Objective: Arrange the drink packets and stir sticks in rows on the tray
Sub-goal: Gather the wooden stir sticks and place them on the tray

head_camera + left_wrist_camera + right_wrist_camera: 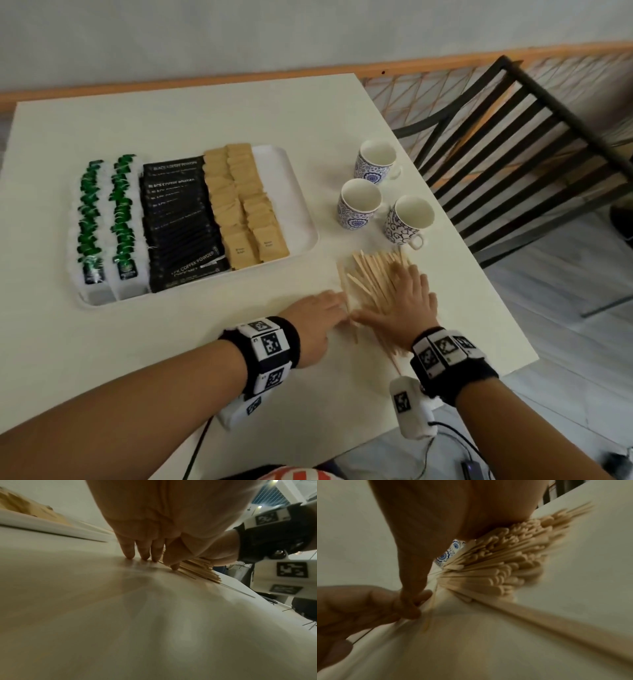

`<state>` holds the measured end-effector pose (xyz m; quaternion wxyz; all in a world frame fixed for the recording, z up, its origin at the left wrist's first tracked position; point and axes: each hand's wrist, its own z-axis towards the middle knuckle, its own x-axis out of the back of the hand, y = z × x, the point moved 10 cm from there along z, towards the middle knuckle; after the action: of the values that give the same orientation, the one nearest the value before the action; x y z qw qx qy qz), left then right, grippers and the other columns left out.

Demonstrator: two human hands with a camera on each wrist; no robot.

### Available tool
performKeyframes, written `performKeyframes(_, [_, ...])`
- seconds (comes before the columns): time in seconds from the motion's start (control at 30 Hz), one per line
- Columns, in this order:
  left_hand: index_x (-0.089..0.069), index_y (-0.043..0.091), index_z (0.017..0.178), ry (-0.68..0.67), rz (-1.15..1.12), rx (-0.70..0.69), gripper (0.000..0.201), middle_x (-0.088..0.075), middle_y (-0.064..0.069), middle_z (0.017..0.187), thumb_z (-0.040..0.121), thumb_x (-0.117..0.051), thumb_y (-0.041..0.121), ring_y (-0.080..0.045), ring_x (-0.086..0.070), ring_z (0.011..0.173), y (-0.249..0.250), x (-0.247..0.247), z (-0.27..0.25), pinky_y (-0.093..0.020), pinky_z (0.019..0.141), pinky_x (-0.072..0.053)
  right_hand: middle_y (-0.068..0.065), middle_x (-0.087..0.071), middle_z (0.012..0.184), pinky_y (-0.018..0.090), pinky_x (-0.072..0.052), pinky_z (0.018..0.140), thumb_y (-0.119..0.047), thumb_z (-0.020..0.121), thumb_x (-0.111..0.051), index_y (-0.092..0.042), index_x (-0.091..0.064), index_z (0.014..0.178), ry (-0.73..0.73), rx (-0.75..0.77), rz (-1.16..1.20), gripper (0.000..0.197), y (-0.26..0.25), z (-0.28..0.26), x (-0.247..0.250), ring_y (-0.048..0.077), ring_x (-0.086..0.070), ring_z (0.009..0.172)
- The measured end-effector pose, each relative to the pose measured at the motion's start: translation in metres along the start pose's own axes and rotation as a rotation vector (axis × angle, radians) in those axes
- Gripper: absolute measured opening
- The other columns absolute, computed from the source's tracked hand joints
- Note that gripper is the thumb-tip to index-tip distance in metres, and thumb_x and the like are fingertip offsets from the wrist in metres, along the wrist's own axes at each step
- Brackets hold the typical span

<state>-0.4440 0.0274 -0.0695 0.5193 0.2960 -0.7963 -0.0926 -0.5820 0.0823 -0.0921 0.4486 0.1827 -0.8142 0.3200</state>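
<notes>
**Stir sticks heaped beside the tray**

Stir sticks (373, 284) are lying in a loose fan on the table (171, 123), long axes running from near edge toward the cups (363, 202). Right hand (406, 301) is pressing flat on them, fingers spread; left hand (317, 315) is touching their left edge, fingers straight. Tray (301, 212) is holding packets (181, 219) reading "BLACK COFFEE POWDER".

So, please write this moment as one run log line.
left hand: touches stir sticks | right hand: presses pile | tray: packets only
</notes>
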Motion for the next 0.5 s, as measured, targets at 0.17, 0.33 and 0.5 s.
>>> performKeyframes(0.17, [-0.059,0.013,0.104,0.048,-0.142,0.004,0.032,-0.049,-0.003,0.123,0.081,-0.047,-0.005,-0.02,-0.044,0.116,-0.003,0.0,-0.008,-0.018,0.088,-0.026,0.002,0.013,0.159,0.043,0.003,0.119,-0.079,0.069,-0.051,-0.029,0.007,0.15,-0.027,0.184,-0.169,0.111,-0.027,-0.016,-0.026,0.022,0.012,0.146])
performKeyframes(0.33, [-0.056,0.029,0.088,0.122,-0.339,0.096,0.026,-0.057,0.008,0.1,0.083,-0.045,0.007,-0.015,-0.054,0.094,-0.032,-0.001,-0.038,-0.028,0.085,-0.043,0.003,0.013,0.159,0.042,0.003,0.117,-0.074,0.07,-0.021,-0.029,0.007,0.151,-0.113,0.389,-0.286,0.096,-0.056,-0.035,-0.046,0.025,0.012,0.146])
performKeyframes(0.5, [-0.05,0.029,0.092,0.473,-0.277,0.177,0.023,-0.047,0.015,0.091,0.073,-0.053,0.016,-0.01,-0.045,0.088,-0.069,0.03,-0.08,-0.026,0.078,-0.037,0.005,0.003,0.16,0.045,-0.001,0.117,-0.07,0.07,-0.018,-0.026,-0.003,0.152,-0.222,0.674,-0.351,0.094,-0.104,-0.049,-0.069,0.029,0.003,0.147])
